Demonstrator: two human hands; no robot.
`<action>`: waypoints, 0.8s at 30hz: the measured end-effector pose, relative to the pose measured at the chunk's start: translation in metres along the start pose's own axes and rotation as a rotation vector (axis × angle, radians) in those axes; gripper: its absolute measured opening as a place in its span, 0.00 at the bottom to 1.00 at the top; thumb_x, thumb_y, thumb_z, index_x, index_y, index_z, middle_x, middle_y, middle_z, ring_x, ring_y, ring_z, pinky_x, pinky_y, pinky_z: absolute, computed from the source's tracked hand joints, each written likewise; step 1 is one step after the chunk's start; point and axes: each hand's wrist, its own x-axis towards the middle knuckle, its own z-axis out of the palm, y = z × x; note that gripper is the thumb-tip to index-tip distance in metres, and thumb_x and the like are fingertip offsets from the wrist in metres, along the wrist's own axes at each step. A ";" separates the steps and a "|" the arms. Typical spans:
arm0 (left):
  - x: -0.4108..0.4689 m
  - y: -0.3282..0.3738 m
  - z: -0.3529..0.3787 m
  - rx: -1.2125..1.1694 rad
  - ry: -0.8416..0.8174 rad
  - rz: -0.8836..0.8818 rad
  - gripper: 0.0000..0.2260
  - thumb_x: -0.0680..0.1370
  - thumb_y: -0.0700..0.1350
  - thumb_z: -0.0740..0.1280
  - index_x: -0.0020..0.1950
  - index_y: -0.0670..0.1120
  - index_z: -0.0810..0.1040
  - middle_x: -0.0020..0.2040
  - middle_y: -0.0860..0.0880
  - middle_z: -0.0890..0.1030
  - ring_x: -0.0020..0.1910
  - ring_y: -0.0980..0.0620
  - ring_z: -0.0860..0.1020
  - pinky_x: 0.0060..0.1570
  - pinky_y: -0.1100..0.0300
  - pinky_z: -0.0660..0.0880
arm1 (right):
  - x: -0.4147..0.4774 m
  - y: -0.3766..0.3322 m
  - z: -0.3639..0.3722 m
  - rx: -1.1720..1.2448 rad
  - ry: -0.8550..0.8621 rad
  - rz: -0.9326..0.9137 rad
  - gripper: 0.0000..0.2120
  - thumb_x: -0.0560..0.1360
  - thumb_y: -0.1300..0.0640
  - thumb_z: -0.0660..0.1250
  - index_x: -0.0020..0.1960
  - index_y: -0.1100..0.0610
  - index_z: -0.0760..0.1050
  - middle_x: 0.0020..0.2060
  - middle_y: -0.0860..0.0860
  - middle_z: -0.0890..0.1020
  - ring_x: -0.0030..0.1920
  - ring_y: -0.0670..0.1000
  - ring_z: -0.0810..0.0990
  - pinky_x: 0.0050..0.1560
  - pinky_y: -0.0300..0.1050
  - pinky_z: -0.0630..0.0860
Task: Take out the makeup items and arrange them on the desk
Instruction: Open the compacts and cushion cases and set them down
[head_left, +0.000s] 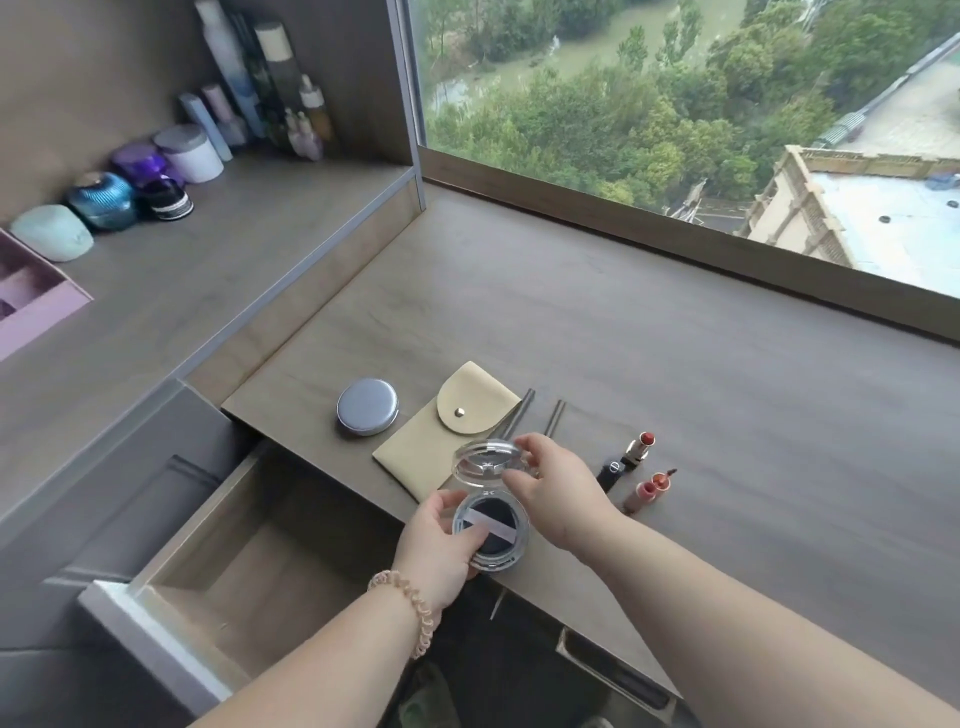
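At near edge of grey wood tabletop (675, 364): round black cushion compact (491, 530), clear lid raised. Gripped at base by left hand (441, 540), pinched at lid rim by right hand (550, 483). Just behind: beige snap pouch (431, 447).

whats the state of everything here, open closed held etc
cushion compact: open, held at the desk edge
left hand: grips the compact's base
right hand: holds its lid
silver tin: closed, on the desk
beige pouch: flap snapped shut, lying flat
lipstick: uncapped, bullet out, lying down
drawer: pulled open
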 end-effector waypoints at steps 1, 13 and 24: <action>0.003 -0.001 0.000 0.066 0.017 0.031 0.14 0.75 0.40 0.69 0.58 0.50 0.73 0.49 0.48 0.82 0.48 0.51 0.81 0.50 0.50 0.80 | 0.002 -0.001 0.002 0.004 0.000 0.015 0.20 0.76 0.55 0.61 0.67 0.53 0.68 0.58 0.53 0.78 0.54 0.53 0.77 0.51 0.42 0.72; 0.016 -0.009 0.002 0.675 0.254 0.265 0.17 0.72 0.55 0.68 0.58 0.54 0.73 0.56 0.52 0.70 0.60 0.50 0.70 0.61 0.58 0.67 | 0.018 0.003 0.017 0.107 -0.019 0.057 0.23 0.75 0.56 0.61 0.70 0.51 0.66 0.50 0.48 0.79 0.40 0.45 0.76 0.42 0.40 0.72; 0.091 0.050 -0.082 0.728 0.619 0.320 0.34 0.64 0.48 0.73 0.68 0.48 0.64 0.66 0.45 0.69 0.64 0.43 0.67 0.62 0.51 0.65 | 0.009 -0.023 0.009 0.251 0.258 -0.177 0.14 0.72 0.58 0.69 0.56 0.48 0.75 0.50 0.42 0.77 0.45 0.40 0.76 0.46 0.38 0.74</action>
